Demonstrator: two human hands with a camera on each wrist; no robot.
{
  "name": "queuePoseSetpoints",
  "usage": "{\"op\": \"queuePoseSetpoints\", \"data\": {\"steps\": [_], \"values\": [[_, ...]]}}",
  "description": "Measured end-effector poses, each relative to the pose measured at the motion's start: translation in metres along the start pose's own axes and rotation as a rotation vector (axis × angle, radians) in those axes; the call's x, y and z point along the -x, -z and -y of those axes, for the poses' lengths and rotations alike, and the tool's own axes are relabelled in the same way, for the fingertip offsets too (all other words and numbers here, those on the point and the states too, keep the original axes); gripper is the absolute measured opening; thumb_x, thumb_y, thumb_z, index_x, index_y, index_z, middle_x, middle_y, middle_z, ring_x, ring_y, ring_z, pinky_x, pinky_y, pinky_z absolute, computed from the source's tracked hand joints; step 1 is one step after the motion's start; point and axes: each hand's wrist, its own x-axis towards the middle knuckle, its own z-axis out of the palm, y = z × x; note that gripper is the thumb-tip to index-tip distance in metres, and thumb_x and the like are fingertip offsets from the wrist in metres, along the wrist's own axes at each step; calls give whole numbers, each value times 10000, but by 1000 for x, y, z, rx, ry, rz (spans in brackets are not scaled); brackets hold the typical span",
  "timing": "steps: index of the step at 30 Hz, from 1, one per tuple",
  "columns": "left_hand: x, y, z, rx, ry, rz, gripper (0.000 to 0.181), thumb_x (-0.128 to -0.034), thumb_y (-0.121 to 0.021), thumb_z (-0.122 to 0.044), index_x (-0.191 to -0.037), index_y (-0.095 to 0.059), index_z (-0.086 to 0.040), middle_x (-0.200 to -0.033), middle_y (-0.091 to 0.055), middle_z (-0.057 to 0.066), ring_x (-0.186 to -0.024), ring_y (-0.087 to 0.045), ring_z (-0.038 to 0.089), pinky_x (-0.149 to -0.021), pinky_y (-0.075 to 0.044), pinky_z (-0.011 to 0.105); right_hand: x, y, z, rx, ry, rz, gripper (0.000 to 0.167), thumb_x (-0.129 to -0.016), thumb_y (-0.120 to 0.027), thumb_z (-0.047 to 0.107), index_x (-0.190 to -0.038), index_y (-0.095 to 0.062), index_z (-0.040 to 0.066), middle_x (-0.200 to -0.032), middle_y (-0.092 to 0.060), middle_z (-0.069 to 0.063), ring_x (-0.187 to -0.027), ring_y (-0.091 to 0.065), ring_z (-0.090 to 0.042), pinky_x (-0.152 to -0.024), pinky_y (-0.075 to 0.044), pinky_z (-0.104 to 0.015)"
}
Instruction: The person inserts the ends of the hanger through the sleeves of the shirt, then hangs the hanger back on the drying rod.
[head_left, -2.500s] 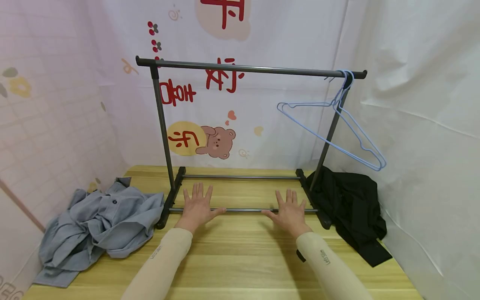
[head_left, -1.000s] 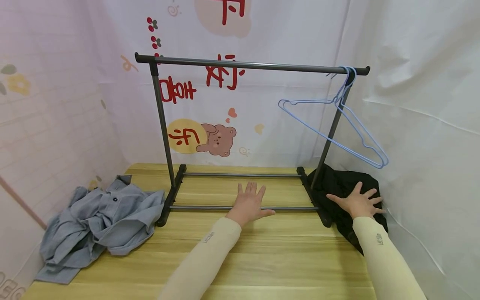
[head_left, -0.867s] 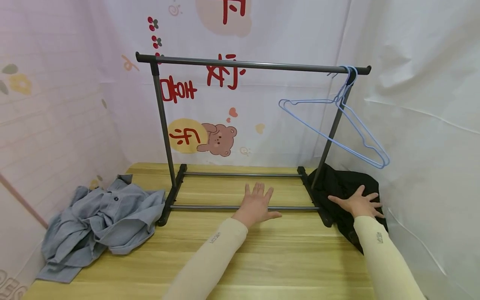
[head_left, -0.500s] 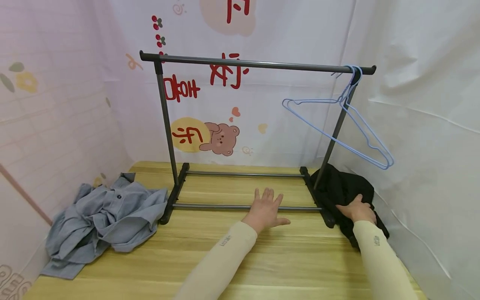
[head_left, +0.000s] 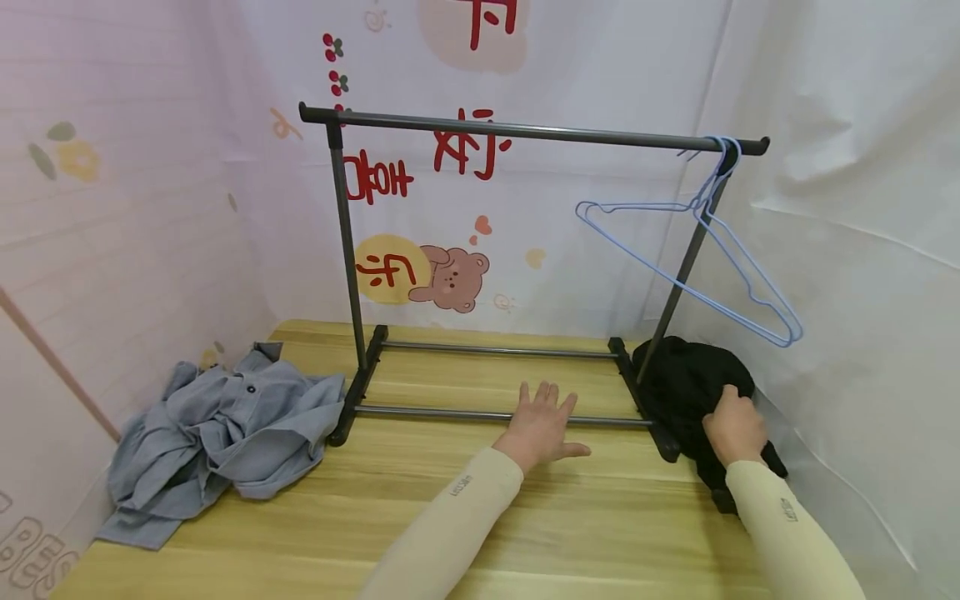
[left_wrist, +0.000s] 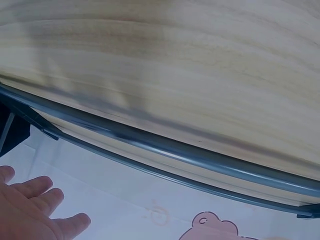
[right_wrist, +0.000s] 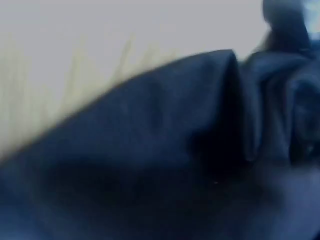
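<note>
In the head view my right hand [head_left: 737, 427] grips the black garment [head_left: 686, 379] at the right, fingers curled into the cloth. Dark cloth [right_wrist: 150, 120] fills most of the right wrist view, blurred, and no fingers show there. My left hand [head_left: 537, 427] is spread over the front lower bar [head_left: 435, 412] of the rack, holding nothing; contact with the bar cannot be told. Its fingers also show in the left wrist view, where the left hand [left_wrist: 37, 207] is at the lower left, below the bars [left_wrist: 150, 142].
Two blue wire hangers [head_left: 637, 242] hang at the right end of the rack's top rail [head_left: 517, 131]. A crumpled grey-blue shirt [head_left: 240, 417] lies on the wooden table [head_left: 360, 517] at the left. White printed sheets [head_left: 570, 75] stand behind and at both sides.
Both hands moved rightward from the middle of the rack. The right hand went from spread fingers to gripping the black garment, which has bunched up. The head view has shifted slightly.
</note>
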Motion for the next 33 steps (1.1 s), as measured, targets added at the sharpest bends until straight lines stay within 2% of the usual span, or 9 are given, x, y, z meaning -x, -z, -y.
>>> {"op": "queuePoseSetpoints", "data": {"steps": [4,8,13,17,20,24,27,30,33], "values": [[-1,-2,4,21,15,-14,969,-813,-380,-869,-1584,-239,-300,-1580,-322,65,-1476,-238,257,-1143,-225,557,9,14,11,-1,132,-142,584,-868,-603,47,-1363,-373,-161,-1025,-485,-470,-639,-509,-583,-545,-415,-669],[-4,-3,4,30,12,-17,994,-806,-400,-868,-1591,-214,-288,-1584,-308,65,-1480,-230,257,-1143,-226,556,28,24,33,18,263,-235,600,-818,-702,44,-1333,-430,-100,-1027,-512,-425,-568,-506,-518,-501,-409,-646],[-5,1,0,80,2,-45,1054,-800,-477,-840,-1605,-151,-243,-1604,-274,77,-1483,-224,255,-1142,-238,546,57,25,78,23,464,-305,619,-756,-787,21,-1295,-489,-41,-1021,-571,-353,-421,-452,-302,-375,-385,-475],[-5,8,-3,148,-3,-69,1156,-774,-508,-845,-1609,-76,-173,-1621,-236,73,-1483,-221,239,-1143,-258,512,80,19,114,-33,627,-336,647,-709,-836,11,-1275,-522,-8,-1016,-600,-280,-398,-424,-181,-359,-369,-355],[-5,10,-1,291,-11,-96,1175,-781,-578,-801,-1605,-74,-131,-1619,-244,60,-1472,-251,229,-1135,-289,477,91,15,140,-105,715,-350,640,-695,-854,7,-1256,-548,-16,-1016,-618,-247,-425,-482,-175,-399,-436,-353],[-4,12,14,688,-76,-190,908,-880,-711,-516,-1569,-268,-126,-1532,-413,48,-1374,-423,205,-1093,-362,366,90,14,165,-240,716,-353,572,-765,-831,39,-1264,-560,-20,-1088,-641,-233,-661,-664,-315,-612,-561,-466],[-3,16,29,941,-102,-259,640,-931,-711,-277,-1490,-433,-137,-1422,-544,54,-1272,-533,198,-1048,-402,304,84,15,182,-337,674,-339,533,-814,-809,77,-1277,-563,-16,-1159,-644,-226,-932,-675,-395,-783,-540,-543],[0,24,43,1047,-59,-332,542,-956,-667,-166,-1460,-475,-113,-1346,-606,92,-1221,-578,228,-1030,-425,316,79,18,200,-400,654,-314,536,-827,-804,97,-1291,-560,-13,-1212,-635,-223,-1040,-645,-405,-847,-515,-557],[4,33,60,1048,-32,-439,522,-955,-648,-107,-1442,-480,-23,-1314,-615,166,-1204,-590,292,-1027,-440,367,77,23,222,-435,664,-292,540,-844,-792,109,-1313,-549,-6,-1227,-632,-215,-1044,-645,-392,-852,-518,-543]]}}
